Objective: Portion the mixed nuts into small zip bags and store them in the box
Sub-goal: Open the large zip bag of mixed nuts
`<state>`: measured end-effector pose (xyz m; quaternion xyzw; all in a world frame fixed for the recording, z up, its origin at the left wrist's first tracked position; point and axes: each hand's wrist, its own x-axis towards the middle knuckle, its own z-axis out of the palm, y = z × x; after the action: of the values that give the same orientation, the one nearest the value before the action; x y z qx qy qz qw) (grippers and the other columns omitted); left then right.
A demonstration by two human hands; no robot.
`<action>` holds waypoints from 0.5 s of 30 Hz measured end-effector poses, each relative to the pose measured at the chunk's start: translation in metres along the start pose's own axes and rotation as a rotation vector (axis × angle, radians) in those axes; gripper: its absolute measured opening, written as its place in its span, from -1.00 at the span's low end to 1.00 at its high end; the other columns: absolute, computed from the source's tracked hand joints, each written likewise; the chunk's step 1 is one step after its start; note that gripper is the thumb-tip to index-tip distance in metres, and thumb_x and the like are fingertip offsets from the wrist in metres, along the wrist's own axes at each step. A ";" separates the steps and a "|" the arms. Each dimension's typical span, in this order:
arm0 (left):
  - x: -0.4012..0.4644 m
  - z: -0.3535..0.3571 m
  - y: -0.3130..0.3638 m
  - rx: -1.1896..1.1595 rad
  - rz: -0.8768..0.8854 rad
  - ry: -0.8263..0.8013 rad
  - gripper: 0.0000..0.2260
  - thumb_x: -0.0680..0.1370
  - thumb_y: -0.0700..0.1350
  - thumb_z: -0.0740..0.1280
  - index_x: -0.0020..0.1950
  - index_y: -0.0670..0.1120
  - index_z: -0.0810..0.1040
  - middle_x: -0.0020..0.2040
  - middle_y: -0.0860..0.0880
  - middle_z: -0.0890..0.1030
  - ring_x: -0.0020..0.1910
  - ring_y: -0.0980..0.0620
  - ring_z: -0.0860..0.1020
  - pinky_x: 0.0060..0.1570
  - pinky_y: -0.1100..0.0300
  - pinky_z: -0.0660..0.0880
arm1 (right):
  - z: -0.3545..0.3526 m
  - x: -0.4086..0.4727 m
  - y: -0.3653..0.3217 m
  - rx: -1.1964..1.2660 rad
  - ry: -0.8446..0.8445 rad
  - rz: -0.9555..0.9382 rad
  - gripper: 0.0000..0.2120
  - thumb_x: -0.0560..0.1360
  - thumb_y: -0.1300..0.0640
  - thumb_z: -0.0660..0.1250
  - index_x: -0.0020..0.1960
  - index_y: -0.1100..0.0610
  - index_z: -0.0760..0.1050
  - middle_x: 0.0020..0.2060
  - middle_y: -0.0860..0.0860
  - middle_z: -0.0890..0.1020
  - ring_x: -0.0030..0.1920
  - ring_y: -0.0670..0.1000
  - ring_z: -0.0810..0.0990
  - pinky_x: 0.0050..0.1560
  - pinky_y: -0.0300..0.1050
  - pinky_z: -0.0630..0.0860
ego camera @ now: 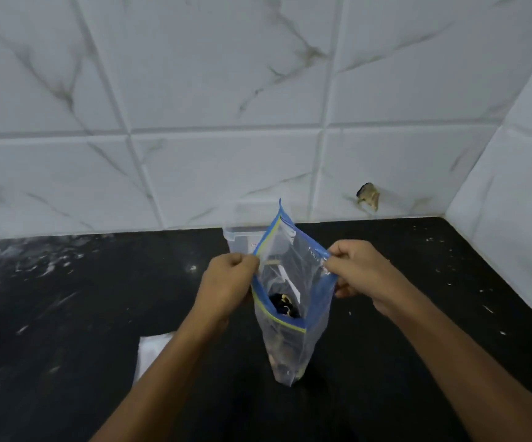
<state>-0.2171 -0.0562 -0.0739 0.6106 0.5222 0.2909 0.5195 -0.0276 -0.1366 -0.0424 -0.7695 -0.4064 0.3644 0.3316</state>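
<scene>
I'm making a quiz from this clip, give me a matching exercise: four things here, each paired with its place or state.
1. clear zip bag with blue seal strip
2. clear plastic box
3. white flat packet
4. mixed nuts

A. behind the bag, by the wall
B. held open by both hands
C. inside the bag
D. flat on the counter, left of the bag

Pairs: 1-B, 2-A, 3-D, 4-C

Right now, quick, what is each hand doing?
Left hand: closed, pinching one side of the zip bag's open top.
Right hand: closed, pinching the other side of the bag's top.
</scene>
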 end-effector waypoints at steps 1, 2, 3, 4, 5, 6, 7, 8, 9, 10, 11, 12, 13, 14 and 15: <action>0.000 -0.001 -0.002 0.018 -0.006 0.003 -0.84 0.50 -0.13 0.30 -0.25 -0.16 0.47 -0.34 -0.09 0.53 -0.44 0.03 0.48 -0.33 0.15 0.44 | 0.003 0.000 -0.002 -0.033 -0.004 -0.008 -0.93 0.51 0.22 0.29 -0.06 0.10 0.54 -0.11 0.09 0.63 -0.15 0.03 0.65 -0.23 -0.13 0.59; 0.000 -0.002 -0.001 0.019 -0.009 0.005 -0.87 0.51 -0.12 0.32 -0.17 -0.17 0.49 -0.27 -0.09 0.59 -0.41 0.04 0.54 -0.35 0.16 0.48 | 0.006 0.000 -0.007 -0.062 0.000 -0.031 -0.93 0.51 0.19 0.31 -0.03 0.08 0.53 -0.10 0.07 0.63 -0.13 0.02 0.65 -0.23 -0.14 0.60; 0.000 -0.003 0.001 0.016 -0.012 0.003 -0.89 0.51 -0.12 0.34 -0.08 -0.15 0.50 -0.17 -0.10 0.62 -0.36 0.03 0.58 -0.36 0.17 0.53 | 0.008 0.001 -0.013 -0.085 0.011 -0.060 -0.92 0.50 0.16 0.34 0.00 0.07 0.52 -0.09 0.04 0.62 -0.12 0.00 0.64 -0.21 -0.13 0.60; 0.001 -0.003 0.004 0.024 -0.008 -0.004 -0.87 0.50 -0.10 0.35 -0.01 -0.11 0.49 -0.11 -0.11 0.62 -0.32 0.01 0.61 -0.35 0.15 0.56 | 0.011 0.003 -0.019 -0.108 0.019 -0.090 -0.88 0.50 0.11 0.37 0.03 0.06 0.50 -0.08 0.02 0.62 -0.11 -0.01 0.64 -0.17 -0.11 0.61; 0.003 -0.003 0.008 0.046 -0.003 -0.008 -0.83 0.50 -0.07 0.37 0.03 -0.07 0.47 -0.07 -0.10 0.61 -0.29 -0.01 0.63 -0.32 0.13 0.59 | 0.016 0.005 -0.025 -0.134 0.024 -0.114 -0.82 0.49 0.05 0.38 0.06 0.04 0.49 -0.07 0.00 0.61 -0.09 0.00 0.63 -0.12 -0.07 0.62; 0.006 -0.002 0.011 0.080 0.008 -0.007 -0.79 0.50 -0.02 0.38 0.06 -0.05 0.45 -0.06 -0.09 0.61 -0.28 -0.01 0.64 -0.30 0.11 0.60 | 0.021 0.007 -0.030 -0.166 0.030 -0.131 -0.77 0.48 -0.02 0.39 0.08 0.02 0.48 -0.06 -0.01 0.60 -0.07 0.01 0.62 -0.06 -0.02 0.62; 0.008 0.000 0.014 0.124 0.029 0.008 -0.75 0.50 0.03 0.39 0.08 -0.04 0.45 -0.08 -0.07 0.60 -0.27 0.01 0.64 -0.29 0.11 0.59 | 0.027 0.012 -0.033 -0.215 0.042 -0.146 -0.75 0.47 -0.08 0.39 0.07 0.01 0.49 -0.07 -0.01 0.60 -0.06 0.02 0.61 -0.02 0.02 0.61; 0.010 0.003 0.016 0.184 0.057 0.034 -0.75 0.52 0.07 0.38 0.07 -0.04 0.46 -0.12 -0.04 0.60 -0.28 0.03 0.63 -0.31 0.14 0.56 | 0.034 0.017 -0.034 -0.273 0.060 -0.168 -0.77 0.47 -0.10 0.37 0.01 0.02 0.51 -0.10 0.00 0.61 -0.08 0.03 0.61 -0.01 0.04 0.60; 0.010 0.005 0.018 0.241 0.083 0.061 -0.78 0.54 0.07 0.36 0.04 -0.06 0.50 -0.17 -0.03 0.60 -0.31 0.06 0.61 -0.34 0.20 0.52 | 0.039 0.020 -0.034 -0.308 0.091 -0.200 -0.78 0.48 -0.09 0.35 -0.07 0.07 0.54 -0.16 0.03 0.62 -0.12 0.05 0.60 -0.05 0.05 0.59; 0.011 0.007 0.018 0.252 0.094 0.071 -0.81 0.57 0.03 0.34 -0.02 -0.09 0.54 -0.20 -0.04 0.62 -0.34 0.09 0.59 -0.38 0.24 0.47 | 0.042 0.022 -0.031 -0.298 0.113 -0.232 -0.78 0.50 -0.03 0.33 -0.14 0.13 0.54 -0.23 0.07 0.62 -0.18 0.07 0.59 -0.12 0.01 0.55; 0.012 0.008 0.018 0.170 0.087 0.066 -0.82 0.61 -0.04 0.31 -0.09 -0.14 0.56 -0.22 -0.08 0.64 -0.38 0.08 0.57 -0.42 0.27 0.46 | 0.043 0.024 -0.027 -0.214 0.124 -0.246 -0.77 0.53 0.05 0.31 -0.20 0.20 0.53 -0.30 0.09 0.60 -0.26 0.05 0.57 -0.21 -0.05 0.49; 0.013 0.008 0.014 0.006 0.063 0.044 -0.78 0.63 -0.12 0.27 -0.16 -0.19 0.56 -0.26 -0.13 0.62 -0.43 0.06 0.55 -0.46 0.28 0.46 | 0.042 0.025 -0.023 -0.042 0.119 -0.225 -0.76 0.55 0.13 0.29 -0.23 0.24 0.53 -0.35 0.10 0.57 -0.33 0.02 0.53 -0.29 -0.11 0.43; 0.014 0.007 0.011 -0.198 0.008 0.016 -0.74 0.65 -0.19 0.24 -0.21 -0.23 0.54 -0.31 -0.17 0.59 -0.48 0.04 0.52 -0.51 0.29 0.45 | 0.040 0.026 -0.018 0.198 0.092 -0.166 -0.77 0.57 0.19 0.28 -0.20 0.28 0.54 -0.38 0.09 0.55 -0.37 -0.01 0.51 -0.32 -0.16 0.40; 0.014 0.003 0.007 -0.402 -0.085 -0.011 -0.71 0.66 -0.21 0.21 -0.24 -0.23 0.52 -0.38 -0.16 0.56 -0.53 0.04 0.51 -0.55 0.30 0.46 | 0.035 0.027 -0.013 0.445 0.047 -0.056 -0.79 0.59 0.20 0.26 -0.17 0.27 0.55 -0.41 0.07 0.56 -0.41 -0.03 0.52 -0.33 -0.19 0.43; 0.015 -0.003 0.003 -0.588 -0.203 -0.031 -0.70 0.67 -0.19 0.20 -0.23 -0.22 0.52 -0.43 -0.13 0.56 -0.56 0.05 0.53 -0.57 0.29 0.48 | 0.029 0.029 -0.006 0.671 -0.004 0.077 -0.78 0.60 0.19 0.25 -0.17 0.24 0.55 -0.45 0.05 0.58 -0.44 -0.03 0.55 -0.37 -0.20 0.49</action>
<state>-0.2147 -0.0409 -0.0732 0.3833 0.4661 0.3667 0.7081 -0.0422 -0.1025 -0.0610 -0.6316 -0.2349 0.4916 0.5516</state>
